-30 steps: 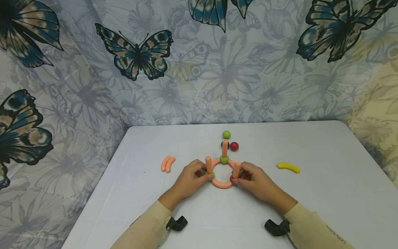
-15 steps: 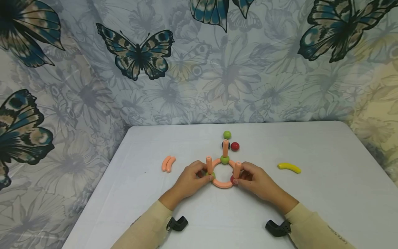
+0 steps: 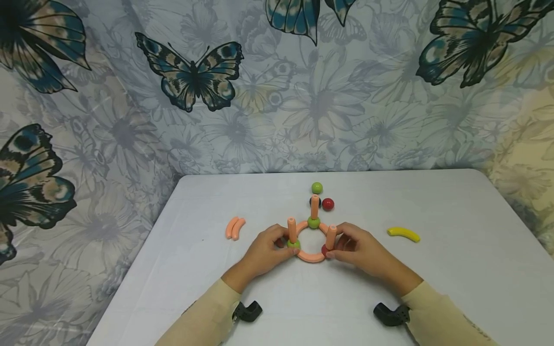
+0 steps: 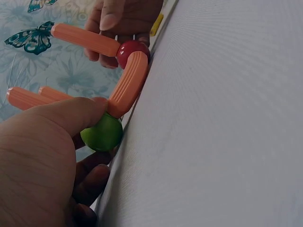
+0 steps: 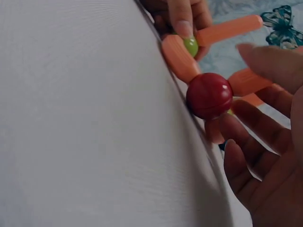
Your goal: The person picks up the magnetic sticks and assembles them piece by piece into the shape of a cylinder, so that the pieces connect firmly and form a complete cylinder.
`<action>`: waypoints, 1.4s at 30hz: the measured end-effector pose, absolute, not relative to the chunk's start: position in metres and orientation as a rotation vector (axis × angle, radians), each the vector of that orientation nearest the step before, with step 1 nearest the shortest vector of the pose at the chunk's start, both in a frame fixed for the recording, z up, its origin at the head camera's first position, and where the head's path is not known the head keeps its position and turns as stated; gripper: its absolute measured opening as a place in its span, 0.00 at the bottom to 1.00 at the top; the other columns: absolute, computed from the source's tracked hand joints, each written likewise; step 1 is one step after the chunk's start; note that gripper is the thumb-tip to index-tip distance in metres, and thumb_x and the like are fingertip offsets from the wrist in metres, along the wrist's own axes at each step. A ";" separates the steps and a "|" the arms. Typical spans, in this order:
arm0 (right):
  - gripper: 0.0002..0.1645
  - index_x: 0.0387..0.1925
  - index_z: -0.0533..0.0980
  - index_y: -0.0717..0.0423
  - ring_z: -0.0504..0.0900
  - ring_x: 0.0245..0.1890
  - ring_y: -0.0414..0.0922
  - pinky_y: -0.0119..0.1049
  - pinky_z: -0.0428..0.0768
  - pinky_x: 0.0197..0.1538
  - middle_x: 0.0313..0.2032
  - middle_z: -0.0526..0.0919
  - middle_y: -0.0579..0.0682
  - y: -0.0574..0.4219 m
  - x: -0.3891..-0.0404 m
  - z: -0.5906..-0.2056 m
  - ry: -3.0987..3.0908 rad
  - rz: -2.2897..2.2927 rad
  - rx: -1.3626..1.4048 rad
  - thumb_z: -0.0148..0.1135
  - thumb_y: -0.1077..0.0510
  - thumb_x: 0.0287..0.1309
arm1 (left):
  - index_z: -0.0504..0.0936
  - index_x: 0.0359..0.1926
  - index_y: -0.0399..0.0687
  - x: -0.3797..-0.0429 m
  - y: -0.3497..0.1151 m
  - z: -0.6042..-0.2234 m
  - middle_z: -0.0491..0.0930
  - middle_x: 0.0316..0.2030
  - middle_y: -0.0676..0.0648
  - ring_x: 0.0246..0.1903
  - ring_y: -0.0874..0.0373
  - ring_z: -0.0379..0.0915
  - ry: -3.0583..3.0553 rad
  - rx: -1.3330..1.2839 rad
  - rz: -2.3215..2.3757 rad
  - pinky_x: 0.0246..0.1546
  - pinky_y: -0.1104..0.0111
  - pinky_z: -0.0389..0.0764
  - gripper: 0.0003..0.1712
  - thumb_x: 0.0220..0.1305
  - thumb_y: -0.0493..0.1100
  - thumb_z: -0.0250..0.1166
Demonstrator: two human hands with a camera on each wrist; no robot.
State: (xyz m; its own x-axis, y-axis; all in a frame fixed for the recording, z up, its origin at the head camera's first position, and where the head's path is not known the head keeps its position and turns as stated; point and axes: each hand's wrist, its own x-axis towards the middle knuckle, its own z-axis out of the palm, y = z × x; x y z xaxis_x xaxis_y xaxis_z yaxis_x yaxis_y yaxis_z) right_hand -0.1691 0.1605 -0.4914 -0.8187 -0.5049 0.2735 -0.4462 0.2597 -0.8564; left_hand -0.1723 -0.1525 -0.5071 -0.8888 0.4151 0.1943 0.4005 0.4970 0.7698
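On the white table a ring of curved orange rods (image 3: 311, 258) is joined by balls, with a straight orange rod standing on each ball. My left hand (image 3: 268, 247) pinches the green ball (image 4: 102, 132) at the ring's left corner, thumb on its near side. At the right corner is the red ball (image 5: 209, 96). My right hand (image 3: 361, 250) is beside it with loosened fingers: the thumb is lifted off, and the other fingertips are close to the ball. A second green ball (image 3: 313, 222) forms the far corner, its upright rod (image 3: 314, 206) overlapping a dark ball behind.
Behind the ring lie a loose green ball (image 3: 317, 188), a loose red ball (image 3: 328, 204) and the partly hidden dark ball (image 3: 319, 202). Two curved orange rods (image 3: 235, 228) lie to the left, a curved yellow rod (image 3: 403, 234) to the right. A butterfly-patterned cloth (image 3: 277, 120) hangs behind the table.
My right hand has loosened its hold at the red ball and shifted slightly to the right. The left hand stays at its green ball; the ring keeps its shape.
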 end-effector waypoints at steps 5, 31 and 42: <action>0.25 0.58 0.82 0.51 0.84 0.41 0.48 0.38 0.82 0.44 0.46 0.85 0.42 0.164 -0.171 -0.486 2.452 -1.624 -0.935 0.83 0.58 0.62 | 0.87 0.48 0.59 -0.173 -0.153 -0.507 0.80 0.43 0.63 0.42 0.61 0.77 2.710 0.737 1.365 0.47 0.64 0.80 0.11 0.69 0.47 0.79; 0.27 0.59 0.78 0.69 0.80 0.48 0.53 0.35 0.80 0.49 0.54 0.84 0.60 0.159 -0.207 -0.470 2.577 -1.899 -0.512 0.47 0.48 0.89 | 0.87 0.48 0.58 -0.173 -0.153 -0.508 0.79 0.42 0.61 0.43 0.61 0.77 2.710 0.759 1.372 0.48 0.64 0.80 0.10 0.69 0.45 0.79; 0.32 0.69 0.75 0.57 0.74 0.60 0.55 0.47 0.79 0.48 0.64 0.76 0.56 0.147 -0.245 -0.484 2.590 -1.747 -0.267 0.65 0.40 0.78 | 0.87 0.48 0.59 -0.174 -0.153 -0.508 0.78 0.43 0.61 0.43 0.62 0.76 2.724 0.755 1.345 0.48 0.65 0.80 0.10 0.70 0.45 0.79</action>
State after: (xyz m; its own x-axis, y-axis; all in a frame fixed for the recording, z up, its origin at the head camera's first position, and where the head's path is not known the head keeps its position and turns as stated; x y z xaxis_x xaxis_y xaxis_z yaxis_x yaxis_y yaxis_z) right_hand -0.2449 0.1473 -0.4842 -0.9855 -0.1438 0.0897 -0.1371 0.3648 -0.9210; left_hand -0.1738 -0.1532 -0.5081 -0.8837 0.4243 0.1974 0.4148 0.5148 0.7503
